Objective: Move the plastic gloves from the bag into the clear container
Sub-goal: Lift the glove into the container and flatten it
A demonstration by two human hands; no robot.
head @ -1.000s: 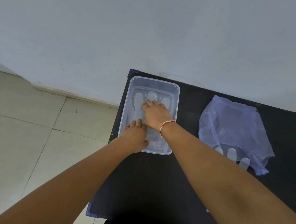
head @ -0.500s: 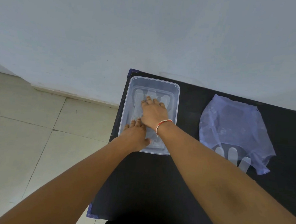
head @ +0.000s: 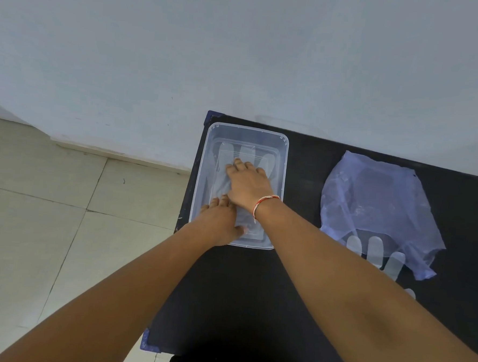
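Tiled floor sat at far left, with a pale wall running behind everything. The black table took up the middle and right.

The clear container stood on the table's far-left corner, long side running away from the person. Gloves in the container lay flat on its bottom — pale plastic fingers pointed toward the far wall, peeking out past the person's fingertips.

The left hand lay flat, palm down, at the near end of the container, fingers spread slightly and thumb out along the near rim — gripping nothing, just pressing on the plastic. The right hand was flat too, palm down, further in over the middle of the gloves, fingers extended and loosely together, nothing pinched. Its heel sat just beside the left hand's fingertips; could not tell if they touched. A red-and-white thread band circled the right wrist.

Well apart to the right, the bluish see-through bag lay crumpled flat on the table. More gloves stuck out of its near opening, three pale fingers visible, partly under the bag's edge and partly hidden by the right forearm.
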